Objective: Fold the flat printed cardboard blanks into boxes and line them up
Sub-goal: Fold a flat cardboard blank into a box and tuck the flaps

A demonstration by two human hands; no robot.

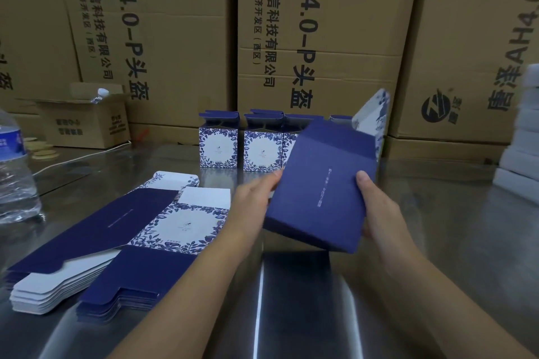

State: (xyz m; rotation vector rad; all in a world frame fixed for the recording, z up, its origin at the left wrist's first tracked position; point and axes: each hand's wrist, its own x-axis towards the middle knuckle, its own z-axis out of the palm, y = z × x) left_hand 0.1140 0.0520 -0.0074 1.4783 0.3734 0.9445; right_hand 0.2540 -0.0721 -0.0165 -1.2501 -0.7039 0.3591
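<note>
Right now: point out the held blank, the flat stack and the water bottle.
held blank (320,198), head view, navy front panel
flat stack (87,239), head view, top sheet's navy panel
water bottle (14,183), head view, clear body

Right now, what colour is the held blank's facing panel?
Solid navy blue on the blank, with one thin white text line; head view.

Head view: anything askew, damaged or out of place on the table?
Nothing stands out. The finished boxes stand upright in a row, the stack of blanks lies flat, and the left hand and right hand grip a half-folded blank.
</note>
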